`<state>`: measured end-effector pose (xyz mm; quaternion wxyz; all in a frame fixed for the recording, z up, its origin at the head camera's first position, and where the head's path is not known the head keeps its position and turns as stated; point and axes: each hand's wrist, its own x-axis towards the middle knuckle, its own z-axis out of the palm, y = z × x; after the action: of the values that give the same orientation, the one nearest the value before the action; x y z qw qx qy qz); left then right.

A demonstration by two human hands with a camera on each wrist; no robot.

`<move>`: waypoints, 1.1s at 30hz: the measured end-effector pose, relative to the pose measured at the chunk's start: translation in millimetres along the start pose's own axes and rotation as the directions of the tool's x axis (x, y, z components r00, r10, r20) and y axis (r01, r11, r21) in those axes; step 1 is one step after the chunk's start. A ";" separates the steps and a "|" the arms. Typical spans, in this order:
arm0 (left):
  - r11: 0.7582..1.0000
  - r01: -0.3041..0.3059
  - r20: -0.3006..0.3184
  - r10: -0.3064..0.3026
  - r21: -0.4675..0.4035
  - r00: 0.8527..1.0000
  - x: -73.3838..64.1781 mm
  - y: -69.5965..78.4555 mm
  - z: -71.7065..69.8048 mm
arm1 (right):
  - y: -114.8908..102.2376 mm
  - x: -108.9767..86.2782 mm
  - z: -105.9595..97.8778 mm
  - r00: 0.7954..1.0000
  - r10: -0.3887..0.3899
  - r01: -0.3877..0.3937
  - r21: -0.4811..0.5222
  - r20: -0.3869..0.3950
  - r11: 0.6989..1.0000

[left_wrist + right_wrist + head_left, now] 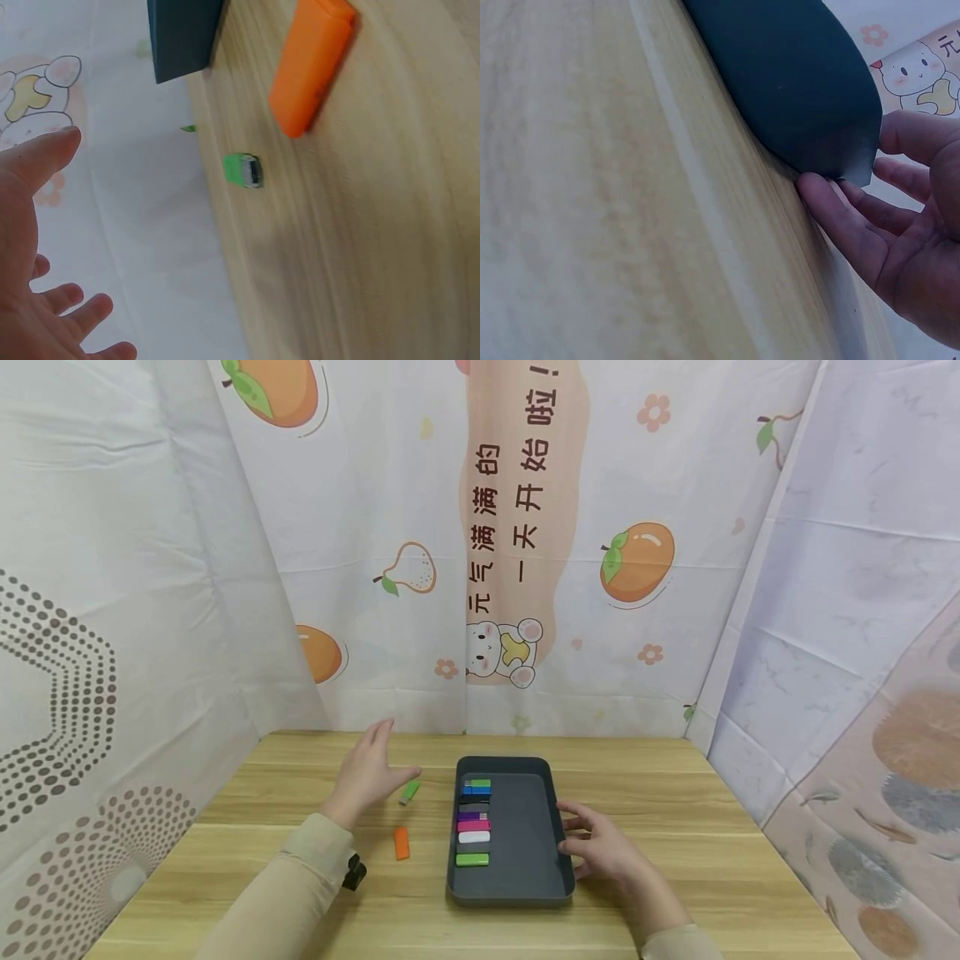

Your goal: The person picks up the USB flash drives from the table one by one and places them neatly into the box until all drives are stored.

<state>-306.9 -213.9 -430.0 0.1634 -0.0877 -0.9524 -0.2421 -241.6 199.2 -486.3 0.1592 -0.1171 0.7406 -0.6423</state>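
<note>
My left hand (pixel 369 777) is spread above the left part of the table, thumb and fingers wide apart with nothing between them. Close to its thumb lies a small green USB stick (pixel 409 792), its metal plug bare. An orange USB stick (pixel 402 843) lies nearer to me, beside the left sleeve. A dark grey tray (pixel 517 893) stands in the middle of the table. With thumb and bent fingers, my right hand (pixel 600 843) holds the tray's right edge. Along the tray's left side, several USB sticks (pixel 472 837) in different colours form a column.
The wooden table (pixel 660 777) meets a printed cloth (pixel 405 652) at its back edge, and more cloth hangs on both sides. A small black item (pixel 355 872) shows at the left sleeve's cuff.
</note>
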 end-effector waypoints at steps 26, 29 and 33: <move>0.963 0.270 0.211 -0.264 0.004 0.941 -11.3 -12.0 27.6 | 1.2 0.4 -1.3 1.000 -0.005 0.005 0.013 0.000 1.000; 0.954 0.299 0.239 -0.296 0.021 0.925 -11.3 -15.4 33.5 | 1.5 0.5 -1.3 1.000 -0.008 0.008 0.013 0.002 1.000; 0.950 0.309 0.276 -0.311 0.054 0.909 -12.1 -18.5 37.0 | 1.2 0.7 -1.1 1.000 -0.008 0.008 0.012 0.002 1.000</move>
<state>-310.1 -212.8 -473.0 -0.0138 0.0318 -0.9688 -0.2456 -242.6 200.1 -487.4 0.1580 -0.1199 0.7361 -0.6471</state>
